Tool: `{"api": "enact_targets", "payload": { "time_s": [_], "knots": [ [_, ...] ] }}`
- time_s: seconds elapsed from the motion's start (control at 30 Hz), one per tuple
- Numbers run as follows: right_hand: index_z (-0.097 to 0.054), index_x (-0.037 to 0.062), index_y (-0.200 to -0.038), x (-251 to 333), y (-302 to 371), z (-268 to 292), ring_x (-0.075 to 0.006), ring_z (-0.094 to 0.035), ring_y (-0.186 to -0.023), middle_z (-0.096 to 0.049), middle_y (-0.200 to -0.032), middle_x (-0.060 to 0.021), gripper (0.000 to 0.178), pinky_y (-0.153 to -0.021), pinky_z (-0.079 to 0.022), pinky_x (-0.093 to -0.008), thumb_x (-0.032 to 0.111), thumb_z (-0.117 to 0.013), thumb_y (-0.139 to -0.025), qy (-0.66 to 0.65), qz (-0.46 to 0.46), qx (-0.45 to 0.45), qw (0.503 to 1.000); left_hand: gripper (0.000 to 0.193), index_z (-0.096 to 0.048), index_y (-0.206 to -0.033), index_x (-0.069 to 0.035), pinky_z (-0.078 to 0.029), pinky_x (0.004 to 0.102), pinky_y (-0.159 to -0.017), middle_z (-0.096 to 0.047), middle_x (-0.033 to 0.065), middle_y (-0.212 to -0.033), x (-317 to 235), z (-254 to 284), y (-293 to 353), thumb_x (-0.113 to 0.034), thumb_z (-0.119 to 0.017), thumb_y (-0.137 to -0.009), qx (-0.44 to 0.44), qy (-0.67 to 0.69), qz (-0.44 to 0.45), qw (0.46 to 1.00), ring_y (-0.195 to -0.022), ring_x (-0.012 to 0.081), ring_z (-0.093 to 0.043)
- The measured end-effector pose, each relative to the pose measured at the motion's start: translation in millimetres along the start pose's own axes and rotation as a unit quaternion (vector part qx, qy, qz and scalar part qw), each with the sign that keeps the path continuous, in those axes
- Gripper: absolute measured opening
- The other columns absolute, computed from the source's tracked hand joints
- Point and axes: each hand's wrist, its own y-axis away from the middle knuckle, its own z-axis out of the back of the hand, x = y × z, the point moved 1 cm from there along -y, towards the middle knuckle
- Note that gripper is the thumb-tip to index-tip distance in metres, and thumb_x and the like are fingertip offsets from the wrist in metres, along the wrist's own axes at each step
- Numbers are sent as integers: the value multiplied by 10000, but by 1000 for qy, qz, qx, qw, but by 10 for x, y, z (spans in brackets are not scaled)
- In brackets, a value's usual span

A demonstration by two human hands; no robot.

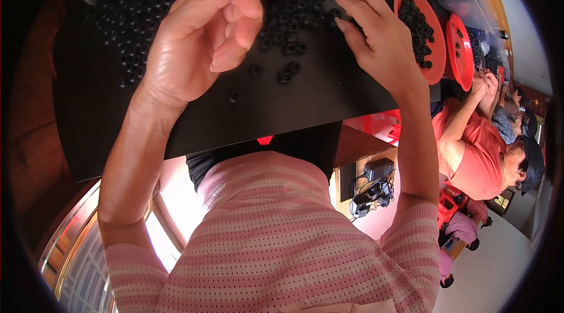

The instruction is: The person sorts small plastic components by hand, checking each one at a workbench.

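Note:
Many small black rings [288,26] are heaped over the far part of a black table [176,131]. My left hand [205,31] is raised over the heap's near left part, palm turned up. Its fingers curl in toward the palm, and whatever they enclose is hidden. To the right, my right hand [379,34] hovers palm down at the heap's edge. Its thumb and forefinger are apart, their tips close to some black rings. A few loose rings [286,75] lie between my hands, nearer to me.
Right of my right hand stands an orange-red round tray [439,48] with black rings inside. Beyond it is a second red tray [461,57]. A co-worker in a coral shirt [479,160] sits at the right. Black power adapters with cables [373,186] show below the table.

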Motion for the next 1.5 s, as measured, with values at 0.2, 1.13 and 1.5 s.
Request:
{"api": "enact_targets", "payload": {
  "time_s": [0.2,1.13,1.5],
  "knots": [
    [-628,63,-1002,-52,76,-19,-246,-598,-734,-566,-914,-45,182,-632,-475,-328,88,-653,-823,19,10,29,999,401,-513,-802,-21,-268,193,-345,-469,52,-644,-7,3,-25,-275,-307,-1035,38,42,-25,998,-407,73,-286],
    [-631,8,-943,564,-250,-63,-120,-532,-572,-569,-749,-58,148,-516,-420,-241,-51,-643,-807,-306,83,-130,939,225,-612,-1012,-26,-321,179,-464,-603,14,-757,-7,-33,32,-235,-539,-971,25,-191,-42,980,-548,32,-429],
    [-595,24,-858,413,-61,25,-125,-545,-586,-555,-739,-42,79,-527,-422,-259,10,-664,-820,-282,-46,-43,957,211,-618,-998,-46,-294,180,-453,-604,16,-756,-27,31,29,-236,-532,-970,-30,-184,-76,980,-524,40,-412]
  ]
}}
